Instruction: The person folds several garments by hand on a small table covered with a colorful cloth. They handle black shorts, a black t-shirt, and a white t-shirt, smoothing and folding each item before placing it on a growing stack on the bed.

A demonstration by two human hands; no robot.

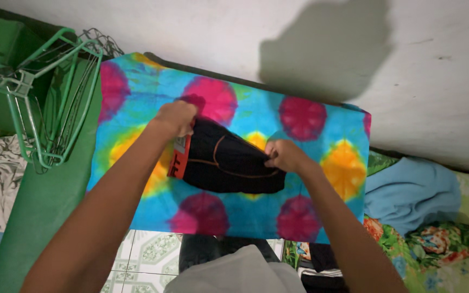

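Observation:
A small black garment [229,163] with orange stitching and an orange waistband lies on a bright tie-dye cloth [327,157] that covers a board. My left hand [177,118] is closed on the waistband end at the garment's upper left. My right hand [284,155] pinches the fabric at its right edge. The garment lies flattened between the two hands.
Green plastic and wire hangers [44,97] lie on a green surface [39,206] at the left. A light blue cloth [413,192] and floral fabric [441,249] lie at the right. A white wall [299,32] stands behind. Tiled floor [147,255] shows below.

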